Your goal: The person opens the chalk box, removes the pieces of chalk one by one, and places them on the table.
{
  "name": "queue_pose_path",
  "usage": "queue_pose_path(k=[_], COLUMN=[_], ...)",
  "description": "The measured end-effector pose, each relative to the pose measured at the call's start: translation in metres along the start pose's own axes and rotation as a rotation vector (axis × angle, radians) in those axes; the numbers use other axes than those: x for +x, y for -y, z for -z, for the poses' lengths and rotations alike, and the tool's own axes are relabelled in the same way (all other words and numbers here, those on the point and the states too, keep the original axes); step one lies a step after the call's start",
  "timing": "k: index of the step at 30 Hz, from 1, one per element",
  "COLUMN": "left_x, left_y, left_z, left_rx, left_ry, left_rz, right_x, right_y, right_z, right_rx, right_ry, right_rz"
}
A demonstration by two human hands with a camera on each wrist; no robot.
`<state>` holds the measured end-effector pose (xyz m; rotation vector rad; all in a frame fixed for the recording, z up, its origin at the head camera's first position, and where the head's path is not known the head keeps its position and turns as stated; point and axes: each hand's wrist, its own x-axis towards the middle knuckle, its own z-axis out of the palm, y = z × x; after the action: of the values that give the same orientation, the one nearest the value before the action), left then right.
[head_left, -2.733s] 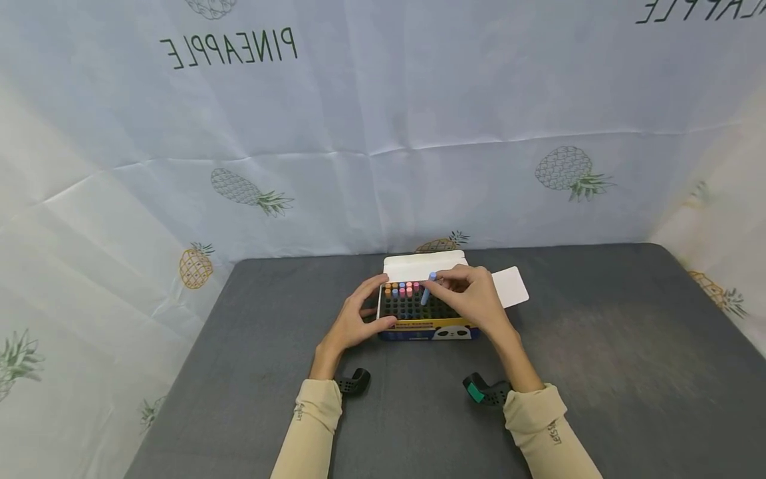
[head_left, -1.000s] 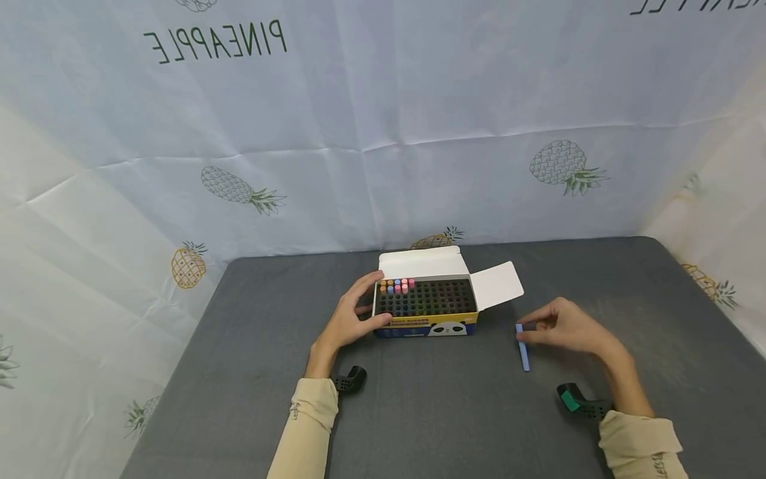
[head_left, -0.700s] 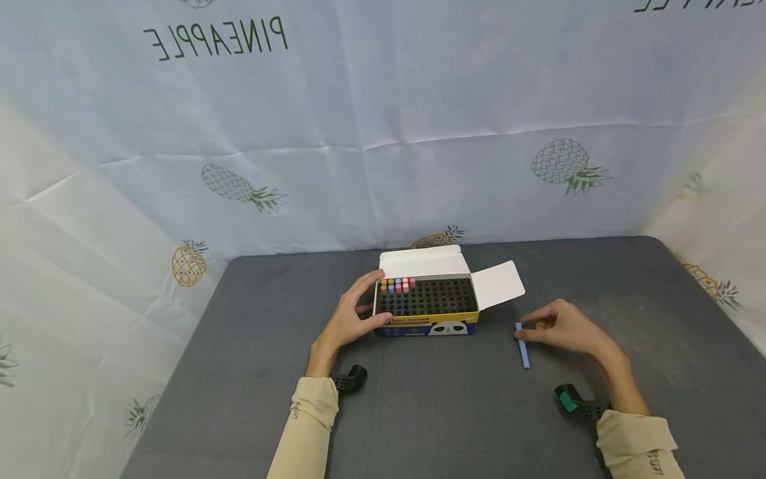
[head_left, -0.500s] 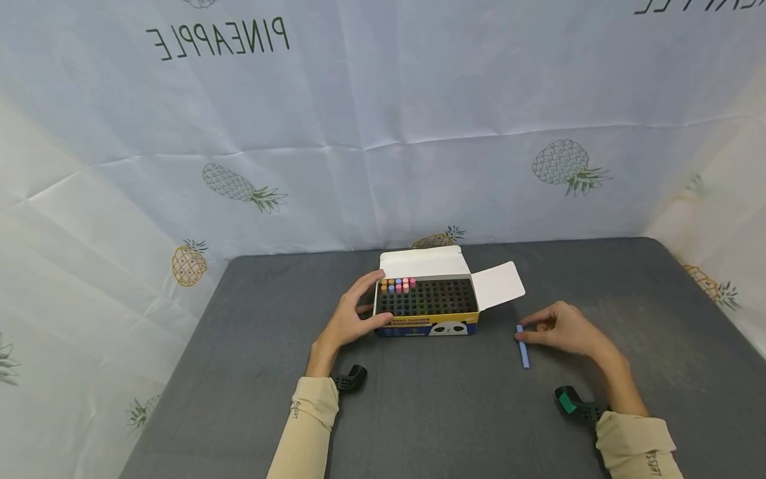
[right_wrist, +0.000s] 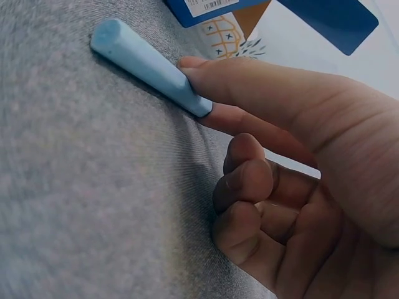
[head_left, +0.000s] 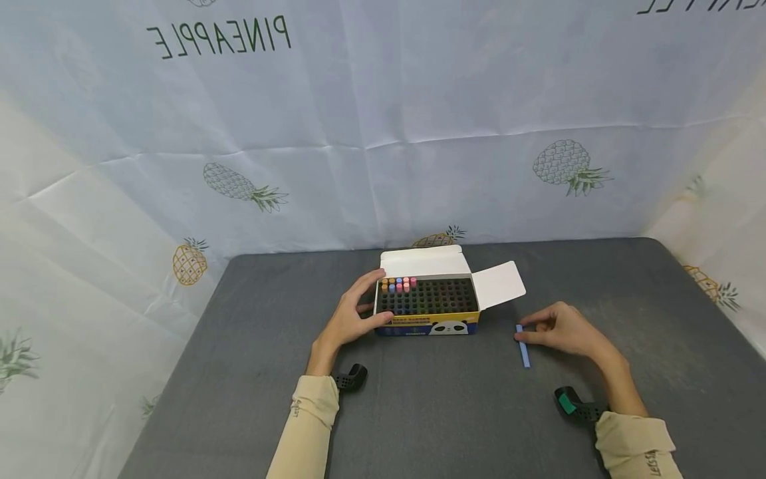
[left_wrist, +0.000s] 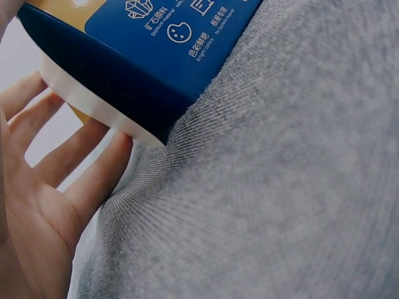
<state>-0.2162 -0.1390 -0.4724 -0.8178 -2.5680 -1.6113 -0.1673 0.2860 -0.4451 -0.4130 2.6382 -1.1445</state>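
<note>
An opened chalk box [head_left: 427,326] in yellow and blue, with a panda on its front, sits near the back of the table. My left hand [head_left: 347,321] holds its left end, thumb at the front and index finger at the back corner; in the left wrist view the other fingers [left_wrist: 81,149] touch the end wall. Several orange, blue and pink chalks [head_left: 399,285] stand in the holder's back-left holes. To the right of the box, my right hand [head_left: 565,328] pinches the end of a blue chalk [right_wrist: 146,62] lying along the tabletop, its other fingers curled in.
The box's white lid [head_left: 426,262] stands raised at the back, and a white side flap [head_left: 499,285] sticks out to the right. A grey cloth covers the table [head_left: 455,412]. Behind it hangs a pineapple-print curtain [head_left: 383,193].
Earlier my right hand held the blue chalk upright over the box's holes. It has since moved right and down to the tabletop with the chalk, staying there lately. My left hand keeps its place.
</note>
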Motion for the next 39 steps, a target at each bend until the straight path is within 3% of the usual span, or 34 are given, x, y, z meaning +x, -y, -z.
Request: queue_pose_path(k=[9, 13, 20, 27, 34, 39], left_x=[-0.001, -0.001, -0.001, 0.001, 0.001, 0.000], left_y=[0.002, 0.004, 0.005, 0.006, 0.005, 0.005], left_z=[0.002, 0.001, 0.001, 0.001, 0.002, 0.001], left_rx=[-0.016, -0.010, -0.011, -0.008, -0.018, -0.019], left_ry=[-0.003, -0.008, -0.008, -0.010, -0.008, -0.006], left_rz=[-0.026, -0.027, -0.026, -0.035, -0.037, -0.028], right_x=[0.000, 0.000, -0.007, -0.016, -0.010, 0.003], right_y=[0.001, 0.004, 0.012, 0.022, 0.051, 0.079], right_z=[0.002, 0.003, 0.010, 0.023, 0.028, 0.020], right_rx=[0.000, -0.025, -0.079, -0.003, 0.106, 0.119], right_ry=[0.010, -0.025, -0.185, -0.341, -0.518, -0.550], right_rz=[0.021, 0.034, 0.063, 0.108, 0.210, 0.281])
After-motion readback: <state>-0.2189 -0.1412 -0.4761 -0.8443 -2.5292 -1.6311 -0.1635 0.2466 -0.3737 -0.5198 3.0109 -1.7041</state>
